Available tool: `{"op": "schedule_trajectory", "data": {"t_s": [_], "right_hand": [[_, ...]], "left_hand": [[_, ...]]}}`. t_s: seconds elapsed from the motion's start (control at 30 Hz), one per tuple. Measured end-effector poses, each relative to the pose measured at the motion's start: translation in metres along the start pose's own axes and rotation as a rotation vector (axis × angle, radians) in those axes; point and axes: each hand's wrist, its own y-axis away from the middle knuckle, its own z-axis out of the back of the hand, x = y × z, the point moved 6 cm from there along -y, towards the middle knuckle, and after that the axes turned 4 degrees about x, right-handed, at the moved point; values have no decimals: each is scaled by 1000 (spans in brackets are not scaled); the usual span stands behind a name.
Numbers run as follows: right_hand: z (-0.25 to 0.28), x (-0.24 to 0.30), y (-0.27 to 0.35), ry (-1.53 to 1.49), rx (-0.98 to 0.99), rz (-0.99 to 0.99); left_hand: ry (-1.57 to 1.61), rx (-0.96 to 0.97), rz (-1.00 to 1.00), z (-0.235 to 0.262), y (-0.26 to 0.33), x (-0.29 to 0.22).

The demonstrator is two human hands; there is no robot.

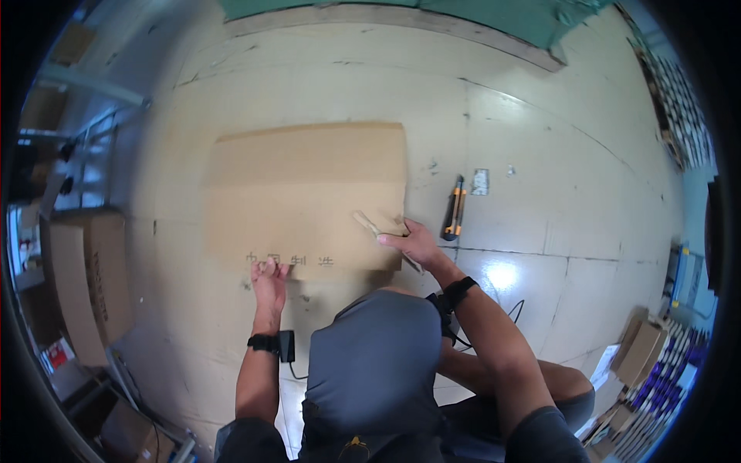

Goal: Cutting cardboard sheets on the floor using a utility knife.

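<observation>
Cardboard (309, 197), brown, one sheet: lay flat on the tiled floor (525, 301); hours reckoned from its centre. Left hand (270, 279): 7 o'clock, forearm nearly straight, fingers bent at the near edge; whether clamped, could not tell. Right hand (415, 241): 4 o'clock, arm slanting inward, thumb over the sheet, fingers clamped on its right edge. Pale strip (365, 222): at the right thumb. Lettering, dark: along the sheet at 6 o'clock; also on a carton (94, 289), 8 o'clock. Knife (454, 208), black-orange: 3 o'clock. Green cover (478, 19), over timber: 1 o'clock.
</observation>
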Motion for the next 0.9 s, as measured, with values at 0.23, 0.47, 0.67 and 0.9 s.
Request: {"op": "schedule_trajectory", "data": {"t_s": [0.23,0.47,0.67,0.9], "right_hand": [[80,71,28,-133,-46,193],[220,98,73,366,-531,146],[329,74,89,716,-866,81],[310,1,93,480,-852,-75]], "left_hand": [[-65,260,-81,-96,6,-32],[-68,467,-1,-241,10,4],[-32,563,116,-351,-33,74],[-260,608,298,-391,-89,104]]}}
